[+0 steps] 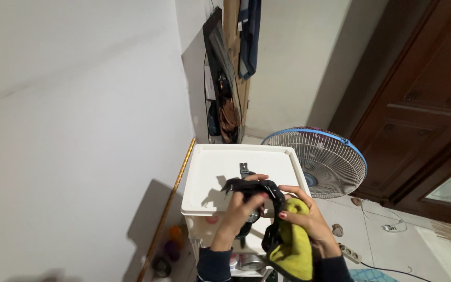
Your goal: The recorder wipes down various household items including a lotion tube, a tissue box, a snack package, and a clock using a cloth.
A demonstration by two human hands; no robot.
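My left hand (240, 213) grips a black strap-like object (259, 188) over the top of a white plastic drawer cabinet (215, 172). A buckle end of the strap (244, 168) lies on the cabinet top. My right hand (309, 219) holds a yellow-green cloth (293, 245) pressed against the black strap, with part of the strap hanging down beside the cloth. Both hands are close together at the cabinet's near edge.
A standing fan with a blue rim (322, 159) is right of the cabinet. A dark wooden door (424, 104) is at the far right. A power strip (352, 254) and cables lie on the floor. A yellow stick (168, 203) leans on the white wall; clothes (246, 36) hang behind.
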